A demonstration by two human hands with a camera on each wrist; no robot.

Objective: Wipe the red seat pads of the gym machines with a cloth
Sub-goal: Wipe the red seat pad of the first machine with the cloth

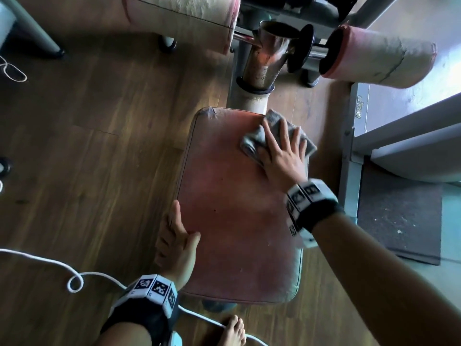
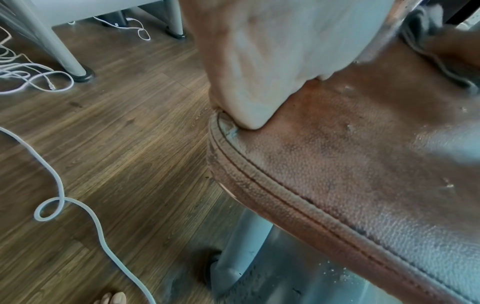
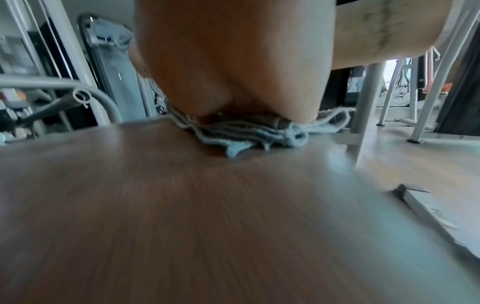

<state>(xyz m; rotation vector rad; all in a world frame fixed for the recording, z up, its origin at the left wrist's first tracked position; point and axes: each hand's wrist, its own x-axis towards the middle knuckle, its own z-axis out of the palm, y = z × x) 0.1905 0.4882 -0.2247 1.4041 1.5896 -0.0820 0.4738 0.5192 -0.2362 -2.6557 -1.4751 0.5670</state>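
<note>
A worn red seat pad (image 1: 237,208) fills the middle of the head view. My right hand (image 1: 282,138) lies flat with fingers spread on a folded grey cloth (image 1: 253,139), pressing it onto the pad's far right corner. In the right wrist view the palm (image 3: 233,61) covers the bunched cloth (image 3: 246,131) on the blurred pad (image 3: 182,205). My left hand (image 1: 179,231) grips the pad's left edge, thumb on top and fingers down the side. The left wrist view shows its thumb (image 2: 254,115) on the stitched rim of the pad (image 2: 350,154).
Two worn roller pads (image 1: 179,18) (image 1: 379,61) and a metal post (image 1: 264,58) stand beyond the seat. A grey machine frame (image 1: 349,146) and dark mat (image 1: 399,221) lie to the right. A white cable (image 1: 74,283) loops on the wooden floor beside my bare foot (image 1: 232,330).
</note>
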